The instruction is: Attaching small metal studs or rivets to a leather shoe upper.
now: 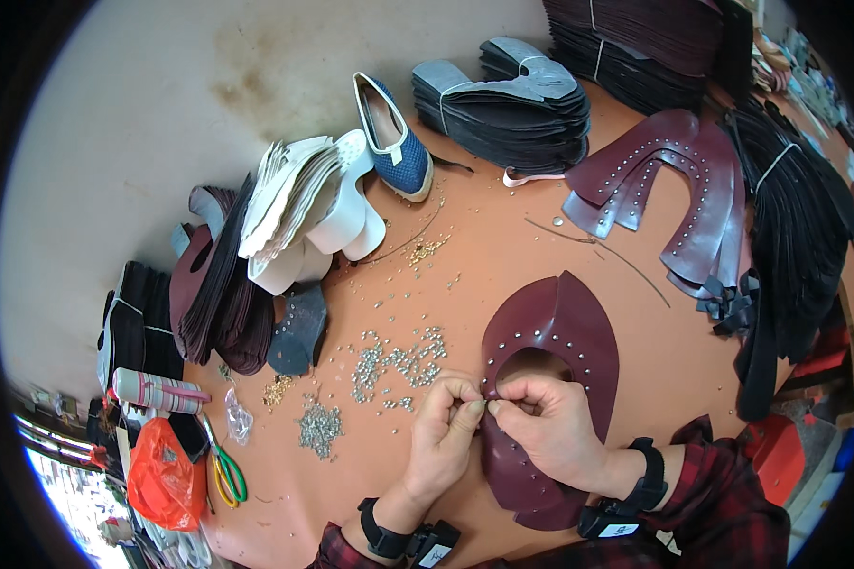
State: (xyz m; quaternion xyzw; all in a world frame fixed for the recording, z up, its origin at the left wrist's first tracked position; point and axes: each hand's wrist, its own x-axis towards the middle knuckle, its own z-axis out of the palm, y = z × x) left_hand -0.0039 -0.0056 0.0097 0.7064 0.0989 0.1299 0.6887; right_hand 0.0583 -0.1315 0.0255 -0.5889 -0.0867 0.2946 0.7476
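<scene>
Working at the left side of the opening in the maroon leather piece (588, 332), you bring your left hand (449, 427) and right hand (552, 425) almost fingertip to fingertip. Both are pinched narrow; whether they grip a stud or the leather, cannot tell. The piece lies on the desk (674, 379), partly under your right hand.

Progress: domed studs (538, 333) line the opening's upper arc and run down its right side; a few show lower. Judgement: this row is well advanced, though your hands hide part of it.

Left of you: loose silver studs (321, 427) in scattered heaps, gold bits (275, 391), scissors (225, 474), a red plastic bag (166, 479).

Farther right: overlapping studded maroon pieces (712, 185); their rows look complete.

Far side: a blue shoe (406, 166), white stack (294, 204) and a tied dark bundle (512, 123), apparently unstudded. Behind: pale wall (114, 123), stained brown.
</scene>
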